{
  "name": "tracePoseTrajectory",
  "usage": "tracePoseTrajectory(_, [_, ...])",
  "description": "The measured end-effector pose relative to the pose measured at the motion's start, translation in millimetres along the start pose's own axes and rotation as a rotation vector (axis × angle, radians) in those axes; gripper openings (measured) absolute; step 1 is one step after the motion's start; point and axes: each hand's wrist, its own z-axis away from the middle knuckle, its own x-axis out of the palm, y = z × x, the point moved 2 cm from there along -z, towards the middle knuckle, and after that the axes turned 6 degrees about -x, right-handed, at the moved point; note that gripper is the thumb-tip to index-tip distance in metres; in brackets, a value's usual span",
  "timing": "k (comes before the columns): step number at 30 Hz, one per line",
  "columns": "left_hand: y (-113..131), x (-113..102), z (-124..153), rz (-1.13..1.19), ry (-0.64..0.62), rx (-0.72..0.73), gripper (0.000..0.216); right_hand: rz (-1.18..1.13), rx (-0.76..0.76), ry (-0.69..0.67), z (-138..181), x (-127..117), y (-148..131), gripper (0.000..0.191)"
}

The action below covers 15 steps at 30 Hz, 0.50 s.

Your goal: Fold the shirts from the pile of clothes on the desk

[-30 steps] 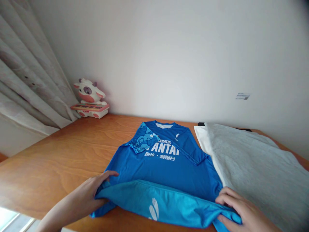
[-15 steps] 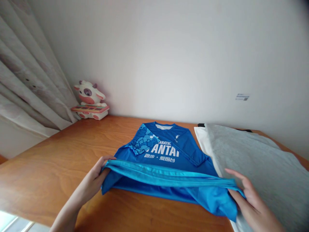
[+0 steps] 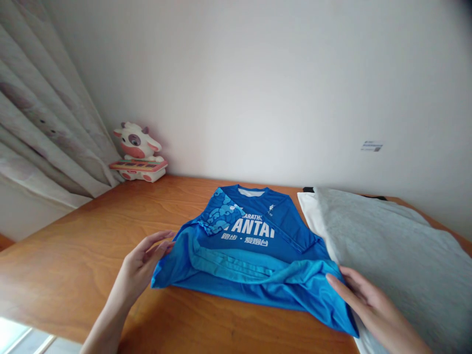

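A blue short-sleeved T-shirt [image 3: 254, 265] with white lettering lies front up on the wooden table, its sleeves folded in over the chest. Its lower part is turned up toward the neck, and the lighter blue inside of the hem sags in a loose curve. At the shirt's left edge, my left hand [image 3: 142, 263] has its fingers parted and rests against the fabric without gripping it. My right hand [image 3: 363, 297] is at the right edge; its thumb lies over the cloth, apart from the fingers, which touch the shirt's side.
A grey garment [image 3: 391, 250] and a white one [image 3: 311, 209] are spread at the right, beside the shirt. A toy cow with a keyboard [image 3: 138, 152] stands at the back left near the curtain [image 3: 40, 108]. The wall [image 3: 258, 98] borders the wooden table [image 3: 92, 236] behind.
The hem stretched taut between my hands has been let go and dropped into a slack fold on the shirt. Both hands have loosened, and the right thumb has moved onto the cloth.
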Motion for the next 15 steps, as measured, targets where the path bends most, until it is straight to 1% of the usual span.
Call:
tracePoseTrajectory(2, [-6,2,-1,-0.046,-0.086,-0.070,0.076,-0.062,0.025,-0.127,0,8,2,0.051])
tracePoseTrajectory(3, [-9,3,-1,-0.098,-0.121,-0.102,0.076,-0.089,0.039,-0.165,0,11,3,0.051])
tracePoseTrajectory(4, [-13,4,-2,-0.168,-0.147,-0.120,0.074,-0.113,0.050,-0.184,0,14,4,0.051])
tracePoseTrajectory(6, [-16,7,-1,-0.342,-0.187,-0.103,0.062,-0.146,0.061,-0.188,-1,15,6,0.052])
tracePoseTrajectory(8, [-16,12,2,-0.528,-0.235,-0.041,0.051,-0.133,0.044,-0.183,0,15,8,0.051])
tracePoseTrajectory(10, [-13,14,5,-0.663,-0.265,0.050,0.047,-0.034,-0.001,-0.198,2,12,13,0.050])
tracePoseTrajectory(12, [-11,14,7,-0.718,-0.254,0.176,0.045,0.152,-0.097,-0.190,5,10,21,0.054])
tracePoseTrajectory(14, [-10,11,8,-0.717,-0.238,0.291,0.051,0.358,-0.225,-0.147,7,9,28,0.065])
tracePoseTrajectory(15, [-10,10,8,-0.712,-0.249,0.327,0.051,0.435,-0.280,-0.120,8,10,31,0.066])
